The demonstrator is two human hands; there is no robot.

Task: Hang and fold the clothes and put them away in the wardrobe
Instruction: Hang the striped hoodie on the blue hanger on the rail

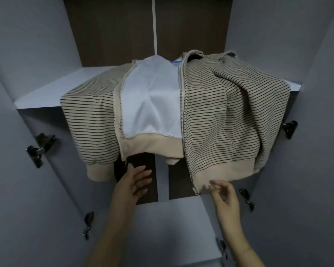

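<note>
Wardrobe shelf [42, 93], striped jacket [220, 112] overhanging, left hand [132, 183] open, right hand [223, 195] pinching hem.

Dim, cool light; soft shadow under shelf [46, 97]. Slight blur overall. Wide-angle bending at frame edges.

Both bare forearms reach up and forward from the lower edge. The left hand [134, 181] is open, with its fingers spread and stretched forward, holding nothing. The right hand [223, 193] is slightly curled, with thumb and fingertips close together.
</note>
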